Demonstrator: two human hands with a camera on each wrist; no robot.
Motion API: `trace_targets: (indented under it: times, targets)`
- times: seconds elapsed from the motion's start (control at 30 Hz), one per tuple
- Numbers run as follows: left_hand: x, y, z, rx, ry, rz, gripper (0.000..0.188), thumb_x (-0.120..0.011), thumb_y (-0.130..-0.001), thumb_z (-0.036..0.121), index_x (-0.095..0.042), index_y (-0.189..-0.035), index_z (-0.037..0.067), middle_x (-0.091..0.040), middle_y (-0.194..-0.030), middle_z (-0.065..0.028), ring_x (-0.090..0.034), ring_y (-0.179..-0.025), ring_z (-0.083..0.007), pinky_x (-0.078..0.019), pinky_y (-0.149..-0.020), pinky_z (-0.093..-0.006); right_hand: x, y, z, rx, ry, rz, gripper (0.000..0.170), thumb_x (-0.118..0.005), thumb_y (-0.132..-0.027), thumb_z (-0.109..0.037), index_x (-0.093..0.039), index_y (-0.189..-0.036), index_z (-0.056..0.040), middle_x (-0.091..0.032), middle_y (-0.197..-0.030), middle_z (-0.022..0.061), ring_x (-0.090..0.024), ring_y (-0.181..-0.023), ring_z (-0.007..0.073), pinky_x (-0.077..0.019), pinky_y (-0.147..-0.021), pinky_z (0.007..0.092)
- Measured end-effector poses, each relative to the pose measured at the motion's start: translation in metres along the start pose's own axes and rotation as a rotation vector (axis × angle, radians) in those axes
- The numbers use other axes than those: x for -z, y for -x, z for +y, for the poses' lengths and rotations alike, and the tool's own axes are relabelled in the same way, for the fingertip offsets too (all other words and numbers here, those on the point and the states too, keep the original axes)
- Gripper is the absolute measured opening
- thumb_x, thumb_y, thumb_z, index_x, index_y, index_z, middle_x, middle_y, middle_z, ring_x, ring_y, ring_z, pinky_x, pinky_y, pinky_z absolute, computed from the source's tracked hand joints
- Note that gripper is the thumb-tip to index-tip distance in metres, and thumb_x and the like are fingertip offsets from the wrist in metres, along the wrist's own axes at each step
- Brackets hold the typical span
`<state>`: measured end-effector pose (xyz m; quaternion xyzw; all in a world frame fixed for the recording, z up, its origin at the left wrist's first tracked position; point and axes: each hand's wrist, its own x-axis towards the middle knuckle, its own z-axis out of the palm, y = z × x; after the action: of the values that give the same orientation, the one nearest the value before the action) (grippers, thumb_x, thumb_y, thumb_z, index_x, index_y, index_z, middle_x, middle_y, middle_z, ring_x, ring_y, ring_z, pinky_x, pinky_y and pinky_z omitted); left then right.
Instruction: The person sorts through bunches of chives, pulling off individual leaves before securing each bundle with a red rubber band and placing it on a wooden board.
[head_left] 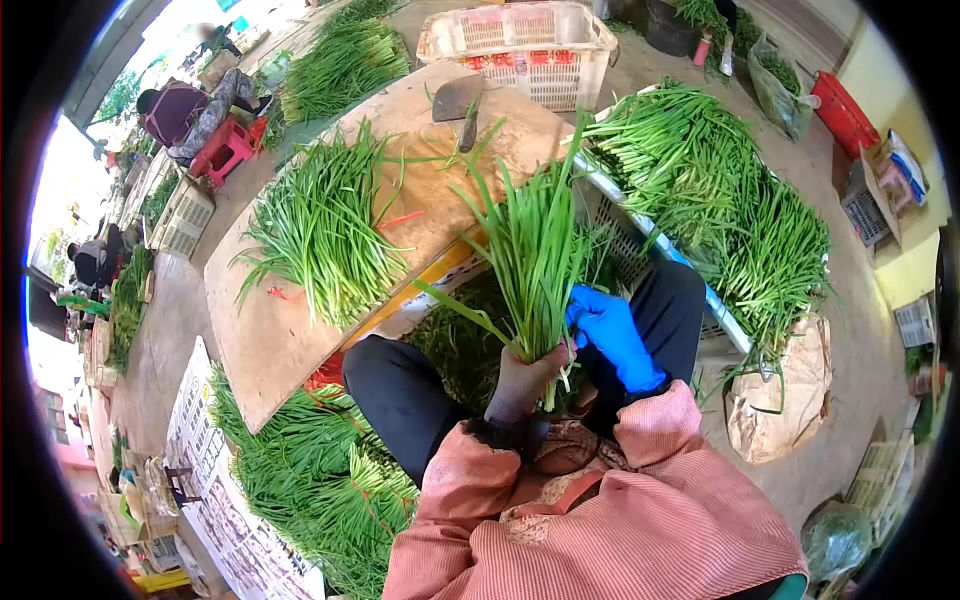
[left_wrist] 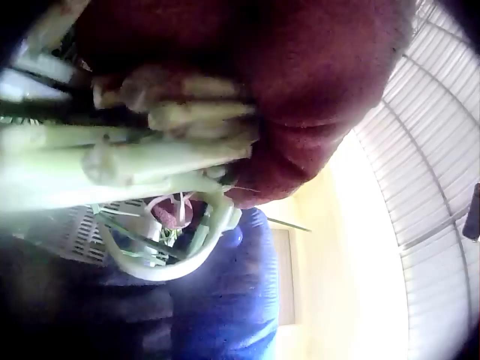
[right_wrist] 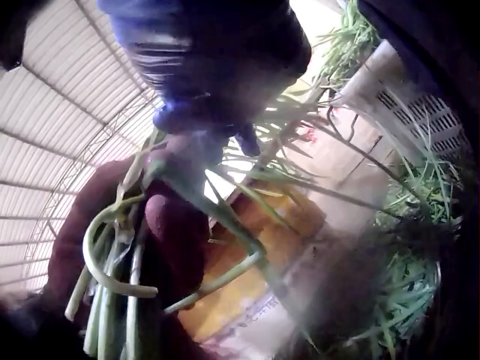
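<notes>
A bundle of long green stalks (head_left: 535, 270) stands upright above the lap in the head view, its pale ends (left_wrist: 127, 161) low. The left hand (head_left: 527, 385) grips it near the base, fingers curled round the stems. Against the bundle's right side is the right hand (head_left: 615, 335) in a blue glove, fingers bent, pinching some strands at the bundle; the right wrist view shows the blue glove (right_wrist: 217, 67) beside the left hand's fingers (right_wrist: 176, 225). One pale stalk (right_wrist: 94, 255) curls in a loop by the stem ends.
A board (head_left: 240, 330) holds a pile of greens (head_left: 325, 225) and a cleaver (head_left: 458, 100). Beyond it is a white crate (head_left: 520, 50). More greens (head_left: 700, 160) lie on a tray at the right, and tied bundles (head_left: 310, 460) sit at lower left.
</notes>
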<state>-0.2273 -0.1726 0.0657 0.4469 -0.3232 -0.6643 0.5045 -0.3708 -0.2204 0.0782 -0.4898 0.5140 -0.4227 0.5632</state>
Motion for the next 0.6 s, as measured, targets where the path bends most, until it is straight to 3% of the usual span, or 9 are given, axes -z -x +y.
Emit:
trace_targets:
  times: [0.07,0.17,0.23,0.43,0.57,0.6]
  targets:
    - [0.002,-0.001,-0.005,-0.057,-0.017,-0.03,0.019,-0.061,-0.076,-0.001,-0.06,-0.095,-0.002,-0.065,-0.085,-0.0095,-0.062,-0.074,-0.0161,-0.051,-0.067,-0.0283,-0.004,-0.001,-0.002,-0.022,-0.029,-0.022,0.028,-0.059,-0.082,-0.01,-0.06,-0.109,-0.003,-0.059,-0.069,0.0009,-0.053,-0.053,0.0081,-0.0432,-0.048,0.0233]
    - [0.004,-0.006,-0.008,-0.061,0.055,-0.09,0.021,-0.062,-0.076,0.0,-0.06,-0.097,-0.001,-0.064,-0.085,-0.0094,-0.062,-0.072,-0.0163,-0.0508,-0.064,-0.0281,-0.001,0.001,-0.013,-0.08,0.195,-0.15,0.03,-0.06,-0.082,-0.012,-0.06,-0.111,-0.0042,-0.06,-0.068,0.0013,-0.053,-0.052,0.0081,-0.0428,-0.047,0.0232]
    - [0.005,-0.003,-0.004,-0.027,0.063,-0.059,0.023,-0.062,-0.076,0.0,-0.059,-0.098,-0.001,-0.064,-0.085,-0.0093,-0.062,-0.072,-0.0164,-0.0507,-0.063,-0.0281,-0.001,0.001,-0.011,-0.088,0.169,-0.151,0.029,-0.061,-0.082,-0.012,-0.061,-0.11,-0.0056,-0.06,-0.066,0.0006,-0.051,-0.05,0.0072,-0.042,-0.047,0.0227]
    - [0.02,-0.004,0.002,0.011,0.125,0.086,0.029,-0.061,-0.076,-0.002,-0.057,-0.105,-0.001,-0.065,-0.09,-0.0106,-0.062,-0.074,-0.0168,-0.0508,-0.064,-0.0276,0.021,-0.002,0.009,-0.062,0.237,-0.056,0.023,-0.054,-0.076,-0.006,-0.069,-0.092,-0.0092,-0.061,-0.065,0.0015,-0.05,-0.05,0.0075,-0.0408,-0.045,0.0224]
    - [0.035,-0.006,0.014,-0.139,0.055,0.143,0.032,-0.063,-0.076,-0.002,-0.058,-0.107,0.0,-0.065,-0.09,-0.0071,-0.062,-0.076,-0.016,-0.0505,-0.069,-0.0279,0.056,-0.002,0.024,-0.025,0.482,-0.011,0.015,-0.061,-0.079,-0.013,-0.068,-0.09,-0.0059,-0.064,-0.068,0.0049,-0.055,-0.053,0.01,-0.0415,-0.045,0.0233]
    - [0.038,-0.006,0.018,-0.167,-0.056,0.172,0.031,-0.064,-0.075,-0.002,-0.058,-0.106,0.0,-0.065,-0.09,-0.0069,-0.062,-0.076,-0.0159,-0.0503,-0.069,-0.028,0.06,0.0,0.022,-0.107,0.383,0.023,0.015,-0.061,-0.082,-0.016,-0.067,-0.09,-0.0051,-0.065,-0.073,0.0048,-0.058,-0.059,0.0096,-0.0419,-0.046,0.0229]
